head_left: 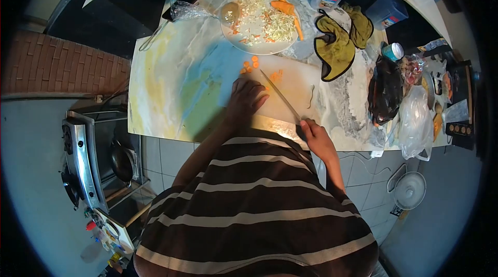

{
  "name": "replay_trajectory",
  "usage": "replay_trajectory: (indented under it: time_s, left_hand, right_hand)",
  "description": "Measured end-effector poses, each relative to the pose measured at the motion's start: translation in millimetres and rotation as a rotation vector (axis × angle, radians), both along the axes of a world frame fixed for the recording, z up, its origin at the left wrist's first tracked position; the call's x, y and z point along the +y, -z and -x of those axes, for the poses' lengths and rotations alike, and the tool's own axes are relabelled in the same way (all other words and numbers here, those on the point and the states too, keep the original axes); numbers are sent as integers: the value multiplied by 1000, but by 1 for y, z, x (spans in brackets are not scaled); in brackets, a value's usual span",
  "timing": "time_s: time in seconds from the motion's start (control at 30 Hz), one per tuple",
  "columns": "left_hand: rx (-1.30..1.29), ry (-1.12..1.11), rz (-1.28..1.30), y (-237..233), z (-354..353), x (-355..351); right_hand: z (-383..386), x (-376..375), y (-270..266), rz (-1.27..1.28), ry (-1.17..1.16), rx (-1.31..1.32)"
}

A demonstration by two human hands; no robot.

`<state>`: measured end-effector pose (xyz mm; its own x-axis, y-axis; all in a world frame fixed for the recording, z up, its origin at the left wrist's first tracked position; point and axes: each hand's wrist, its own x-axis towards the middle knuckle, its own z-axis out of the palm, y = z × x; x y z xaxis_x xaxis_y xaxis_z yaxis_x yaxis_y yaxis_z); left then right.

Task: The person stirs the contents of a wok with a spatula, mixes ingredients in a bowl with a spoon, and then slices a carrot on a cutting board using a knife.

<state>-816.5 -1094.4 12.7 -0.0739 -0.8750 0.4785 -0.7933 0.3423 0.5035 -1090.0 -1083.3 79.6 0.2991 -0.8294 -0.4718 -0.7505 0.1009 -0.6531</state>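
My right hand [316, 137] is closed round the handle of a kitchen knife [280, 93]. The blade slants up and left across a pale cutting board [298, 72]. My left hand [246, 95] lies on the board's left part, left of the blade, its fingers bent down and closed. A bit of orange shows by its fingertips; what is under them is hidden. Carrot slices [249, 64] sit just beyond the left fingers. Small chopped carrot bits [277, 76] lie on the board right of the blade tip.
Behind the board stands a white plate [259, 50] with shredded vegetables and carrot pieces. Yellow-green, dark-edged cloths [334, 51] lie to its right. A black plastic bag [386, 90] and a clear bag [415, 121] crowd the right end. A stove [83, 152] stands at left.
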Motion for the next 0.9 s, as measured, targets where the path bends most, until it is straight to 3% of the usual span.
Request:
replay_trajectory:
  time_s: [0.37,0.9]
  left_hand:
    - [-63,95,5,2,-1,-3]
    - [-43,189,17,-5,-4,-2]
  right_hand:
    - [-5,0,-10,-25,123,53]
    - [-23,21,4,-64,74,-25]
